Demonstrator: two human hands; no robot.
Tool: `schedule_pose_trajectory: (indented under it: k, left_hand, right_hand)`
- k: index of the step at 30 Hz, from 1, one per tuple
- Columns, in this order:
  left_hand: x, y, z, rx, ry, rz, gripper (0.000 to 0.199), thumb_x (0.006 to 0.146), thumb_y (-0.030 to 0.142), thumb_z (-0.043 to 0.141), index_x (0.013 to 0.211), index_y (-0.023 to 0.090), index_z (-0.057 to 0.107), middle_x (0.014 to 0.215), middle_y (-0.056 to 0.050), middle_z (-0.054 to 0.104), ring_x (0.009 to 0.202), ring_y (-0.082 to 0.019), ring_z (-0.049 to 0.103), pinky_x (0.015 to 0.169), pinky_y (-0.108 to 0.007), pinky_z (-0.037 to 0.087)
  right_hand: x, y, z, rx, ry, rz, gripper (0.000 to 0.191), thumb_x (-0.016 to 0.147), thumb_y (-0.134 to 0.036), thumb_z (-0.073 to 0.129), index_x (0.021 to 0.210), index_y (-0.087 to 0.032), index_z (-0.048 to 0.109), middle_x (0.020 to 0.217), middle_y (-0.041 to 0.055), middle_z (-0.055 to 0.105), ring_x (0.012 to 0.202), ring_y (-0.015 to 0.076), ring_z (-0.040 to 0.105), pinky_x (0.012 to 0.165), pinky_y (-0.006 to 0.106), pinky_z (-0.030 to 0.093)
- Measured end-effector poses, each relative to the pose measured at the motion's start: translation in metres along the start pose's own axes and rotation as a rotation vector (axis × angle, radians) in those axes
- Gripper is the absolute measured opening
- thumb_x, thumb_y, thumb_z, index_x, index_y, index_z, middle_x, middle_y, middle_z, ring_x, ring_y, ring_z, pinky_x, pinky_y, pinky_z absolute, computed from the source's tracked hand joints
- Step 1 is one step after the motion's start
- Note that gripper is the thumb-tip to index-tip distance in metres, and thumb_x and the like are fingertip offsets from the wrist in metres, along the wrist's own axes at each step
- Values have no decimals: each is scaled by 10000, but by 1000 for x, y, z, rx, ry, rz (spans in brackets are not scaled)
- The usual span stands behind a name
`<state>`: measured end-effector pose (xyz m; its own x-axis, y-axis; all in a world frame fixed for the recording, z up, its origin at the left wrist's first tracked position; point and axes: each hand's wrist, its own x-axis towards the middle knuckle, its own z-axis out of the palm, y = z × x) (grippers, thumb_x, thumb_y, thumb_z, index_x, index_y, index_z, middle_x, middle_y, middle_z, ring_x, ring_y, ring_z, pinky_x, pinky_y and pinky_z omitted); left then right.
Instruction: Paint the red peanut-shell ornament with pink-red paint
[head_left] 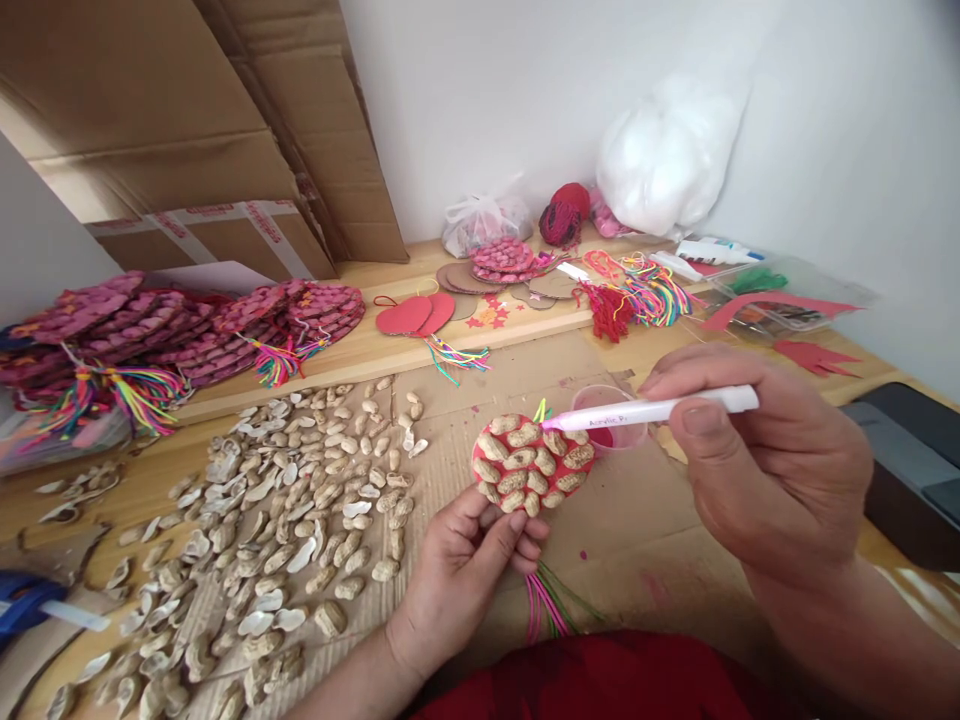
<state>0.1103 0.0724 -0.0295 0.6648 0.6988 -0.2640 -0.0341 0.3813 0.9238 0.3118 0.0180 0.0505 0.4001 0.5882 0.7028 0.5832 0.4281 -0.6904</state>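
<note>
Two grips clamp, left hand (480,555) on disc (531,460) edge, right hand (780,460) on marker (645,411), open cardboard (637,520) between.

Surface (510,361): wood-toned, partly covered by flat cardboard (622,540). Cardboard load — loose peanuts and shells (277,520). Raised wooden strip (345,378) along the rear — stacks of pink-coated discs (180,325), red discs (415,315), small stars (491,312), multicoloured thread tassels (651,290). Right: clear plastic box (817,295).

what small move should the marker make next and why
I'd probably stroke the pink tip of the marker along the nearest peanut: the right hand holds it uncapped there, the left hand steadies the red disc, and its peanuts look uncoloured.
</note>
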Motion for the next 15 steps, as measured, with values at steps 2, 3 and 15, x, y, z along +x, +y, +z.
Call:
schedule_pose_trajectory:
  k: [2,3,15]
  left_hand:
    - [0,-1,0,4,-6,3,287,903,419,710,921,135,676,858,-69,761,688,-103,663,654,-212,570]
    - [0,-1,0,7,-9,6,281,906,414,707,919,134,676,858,-68,761,690,-103,664,656,-214,570]
    - [-1,0,0,13,-11,10,276,912,411,698,925,136,683,857,-74,758,685,-115,662,655,-227,570]
  right_hand:
    - [-2,2,-2,-16,-24,19,104,908,-173,636,942,-214,726,848,23,668,754,164,614,663,348,450]
    - [-3,3,-2,-25,-44,29,100,911,-174,635,945,-212,721,854,24,667,762,164,614,678,352,452]
    - [-1,0,-3,-23,-45,-12,97,903,-193,635,918,-246,715,785,15,647,746,194,608,672,378,443]
